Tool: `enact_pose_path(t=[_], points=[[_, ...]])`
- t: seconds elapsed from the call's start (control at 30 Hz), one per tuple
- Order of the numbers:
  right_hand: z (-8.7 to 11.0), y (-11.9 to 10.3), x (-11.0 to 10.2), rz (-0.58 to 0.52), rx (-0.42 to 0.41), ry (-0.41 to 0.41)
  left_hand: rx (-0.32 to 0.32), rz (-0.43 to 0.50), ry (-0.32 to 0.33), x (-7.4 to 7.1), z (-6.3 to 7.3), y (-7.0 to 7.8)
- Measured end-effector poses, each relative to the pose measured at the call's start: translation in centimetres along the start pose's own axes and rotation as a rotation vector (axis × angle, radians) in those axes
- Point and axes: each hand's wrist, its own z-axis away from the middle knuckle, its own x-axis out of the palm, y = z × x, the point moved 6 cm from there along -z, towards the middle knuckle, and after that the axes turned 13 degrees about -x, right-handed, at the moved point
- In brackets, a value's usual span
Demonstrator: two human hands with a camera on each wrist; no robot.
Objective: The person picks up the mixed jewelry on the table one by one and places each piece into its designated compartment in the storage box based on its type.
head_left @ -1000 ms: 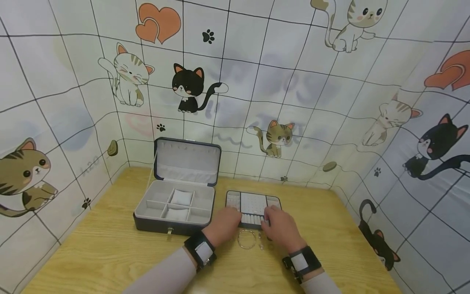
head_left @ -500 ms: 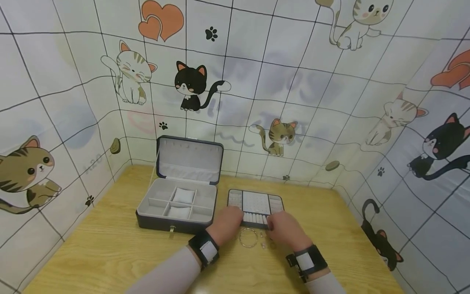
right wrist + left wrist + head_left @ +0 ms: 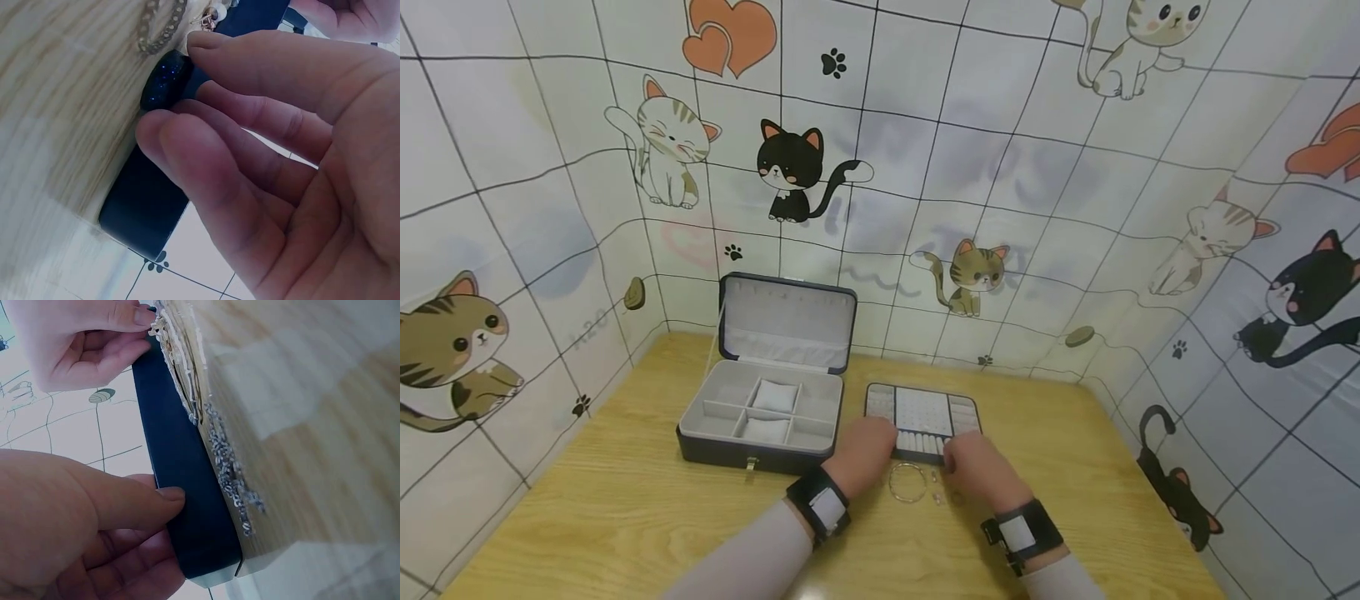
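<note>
A dark-edged jewelry tray (image 3: 922,410) with pale compartments and a row of ring rolls lies on the table. My left hand (image 3: 867,450) holds its near left corner. In the left wrist view the thumb (image 3: 172,495) presses the dark front wall and the fingers curl beside it. At the tray's near right side, my right hand (image 3: 983,473) pinches a dark, glittery ring-like piece (image 3: 165,80) between thumb and fingertips. In front of the tray lie a gold bracelet (image 3: 907,482), small earrings (image 3: 936,498) and a silver chain (image 3: 228,462).
Left of the tray stands an open dark jewelry box (image 3: 760,417), its lid (image 3: 786,325) raised. Two white cushions (image 3: 775,397) sit in its compartments. A cat-print cloth (image 3: 880,167) encloses the wooden table (image 3: 625,500) at the back and sides.
My right hand has drawn back slightly from over the tray toward its near right edge. The left hand stays at the tray's corner. The head view has shifted a little.
</note>
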Motion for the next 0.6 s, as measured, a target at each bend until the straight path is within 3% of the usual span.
enact_pose_path(t=[0.43, 0.6], points=[[-0.45, -0.91, 0.27, 0.073, -0.034, 0.031, -0.025, -0.016, -0.005, -0.08, 0.13, -0.44], [-0.31, -0.93, 0.3, 0.071, -0.003, 0.017, -0.012, -0.001, -0.016, 0.15, 0.02, -0.22]])
